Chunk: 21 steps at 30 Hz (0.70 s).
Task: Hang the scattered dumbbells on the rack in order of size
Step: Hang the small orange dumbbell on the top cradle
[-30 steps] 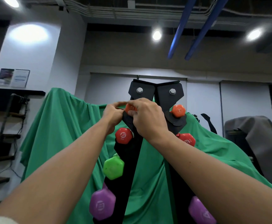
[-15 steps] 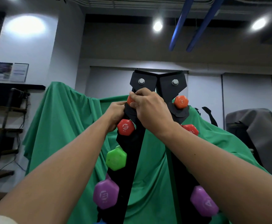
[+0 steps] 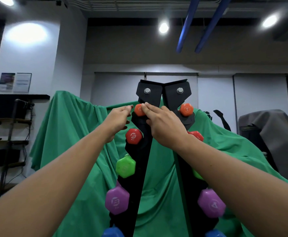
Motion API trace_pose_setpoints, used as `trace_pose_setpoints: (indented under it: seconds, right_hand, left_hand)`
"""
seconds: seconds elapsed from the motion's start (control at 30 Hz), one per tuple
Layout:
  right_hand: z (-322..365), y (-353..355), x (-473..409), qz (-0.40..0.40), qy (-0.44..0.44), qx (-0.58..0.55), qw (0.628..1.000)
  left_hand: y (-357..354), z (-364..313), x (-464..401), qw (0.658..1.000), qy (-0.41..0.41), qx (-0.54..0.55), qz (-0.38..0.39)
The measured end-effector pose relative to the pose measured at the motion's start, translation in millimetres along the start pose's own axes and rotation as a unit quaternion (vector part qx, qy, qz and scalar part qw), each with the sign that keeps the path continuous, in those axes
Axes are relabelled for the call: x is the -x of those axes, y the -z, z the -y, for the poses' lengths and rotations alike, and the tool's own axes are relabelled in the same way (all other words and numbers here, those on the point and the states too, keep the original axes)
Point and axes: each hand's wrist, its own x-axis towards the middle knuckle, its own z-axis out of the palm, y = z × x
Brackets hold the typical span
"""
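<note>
The right hand [image 3: 163, 124] lay near the middle of the frame with its fingers [image 3: 147, 108] straight, tips resting on the left head of the orange dumbbell [image 3: 139, 109] without curling round it. The left hand [image 3: 119, 120], just left of that head, hung loosely apart and held nothing; whether it touched the dumbbell could not be told. The orange dumbbell sat in the top slot of the black rack [image 3: 163, 90], its other head showing at the right. Below it hung the red dumbbell [image 3: 133, 136], then the green dumbbell [image 3: 125, 165], the purple dumbbell [image 3: 117, 200] and, at the bottom edge, the blue dumbbell [image 3: 113, 232]. A green cloth [image 3: 71, 134] was draped behind the rack.
</note>
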Motion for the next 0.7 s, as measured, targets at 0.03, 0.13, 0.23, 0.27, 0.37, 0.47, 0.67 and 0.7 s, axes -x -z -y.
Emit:
trace_pose_setpoints:
  seconds: [0.03, 0.13, 0.23, 0.27, 0.37, 0.47, 0.67, 0.7]
  right_hand:
    - [-0.4, 3.4, 2.6, 0.019, 0.002, 0.011, 1.000]
    - [-2.4, 13.5, 10.8, 0.023, -0.012, 0.040, 0.999]
    - [-9.9, 27.3, 18.2, 0.007, -0.062, 0.071, 0.995]
    - [-14.0, 32.0, 21.5, 0.016, -0.072, 0.081, 0.994]
    - [-23.7, 38.4, 30.0, 0.070, -0.067, 0.091, 0.991]
    - [-33.7, 42.5, 39.1, 0.060, -0.050, 0.050, 0.996]
    - [-66.1, 61.6, 65.2, -0.035, -0.127, -0.040, 0.990]
    - [-69.0, 60.4, 71.4, -0.018, -0.121, -0.031, 0.992]
  left_hand:
    - [1.2, -3.6, 2.6, 1.000, -0.012, -0.013, -0.005]
    - [-1.2, -17.1, 13.9, 0.994, -0.064, -0.086, -0.026]
    - [-13.1, -31.5, 29.9, 0.975, -0.128, -0.181, -0.033]
    - [-18.6, -34.9, 34.2, 0.967, -0.141, -0.210, -0.031]
    - [-28.4, -39.9, 40.3, 0.952, -0.166, -0.254, -0.047]
    - [-32.4, -38.6, 43.0, 0.947, -0.168, -0.270, -0.050]
    - [-19.6, -18.6, 52.4, 0.896, -0.223, -0.379, -0.063]
    - [-18.8, -15.8, 57.1, 0.882, -0.238, -0.402, -0.060]
